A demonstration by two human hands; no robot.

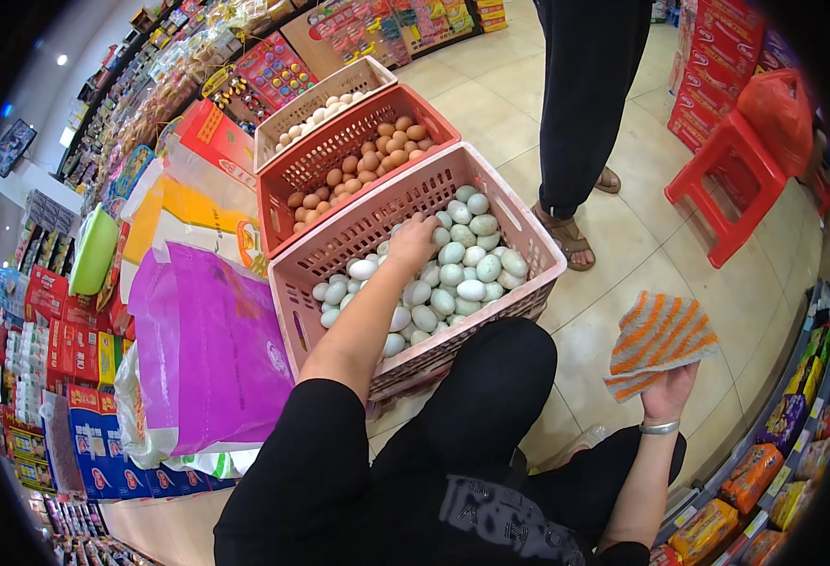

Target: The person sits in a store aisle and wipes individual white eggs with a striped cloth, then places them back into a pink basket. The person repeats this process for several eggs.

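My left hand (415, 244) reaches into a pink plastic crate (556, 265) of pale bluish-green eggs (450, 274). Its fingers point down among the eggs near the crate's far side; whether they grip one is hidden. Off to the right of the crate, my right hand (670, 393), with a metal bangle at the wrist, holds a grey and orange striped cloth (662, 339) spread over its fingers. Behind the pink crate are a red crate (447, 127) of brown eggs (369, 164) and a paler crate (387, 74) of whitish eggs (326, 113).
A person in dark trousers (588, 92) and sandals stands just beyond the crate. A red plastic stool (730, 187) bearing a red bag (779, 120) is at the upper right. Purple packaging (210, 347) lies against the crate's left. Packaged goods (751, 477) line the lower-right shelf.
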